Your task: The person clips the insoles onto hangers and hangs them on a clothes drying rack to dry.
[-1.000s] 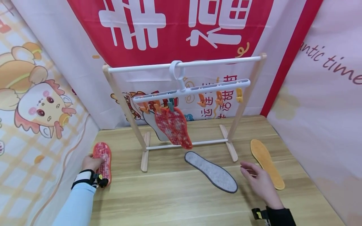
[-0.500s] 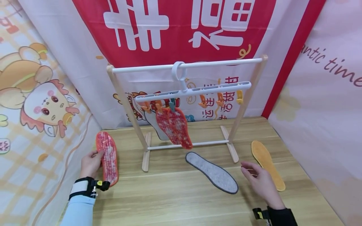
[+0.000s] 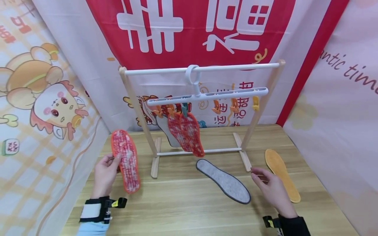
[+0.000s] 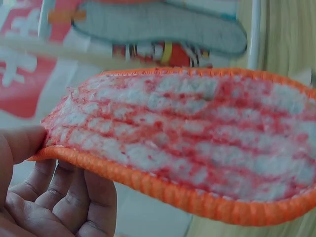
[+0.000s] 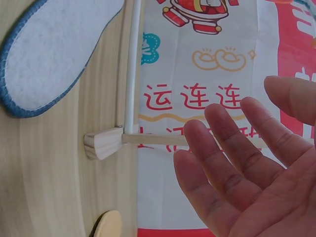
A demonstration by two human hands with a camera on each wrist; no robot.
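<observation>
My left hand pinches a red and white insole with an orange edge by its side, at the left of the table. In the left wrist view the thumb lies on top of the insole and the fingers are beneath it. My right hand holds nothing, its fingers relaxed, between a grey insole and a yellow-orange insole that lie on the table. Two red insoles hang from clothespins on a white hanger, and a pale grey insole hangs to their left.
The hanger hooks over the white top bar of a wooden rack. Orange clothespins and a yellow clothespin hang at its right half. Printed cloth walls enclose the wood-grain table.
My left hand has raised the red insole off the table and moved it to the right, tilting it upward. The right hand has stayed nearly still. The head view has shifted slightly.
</observation>
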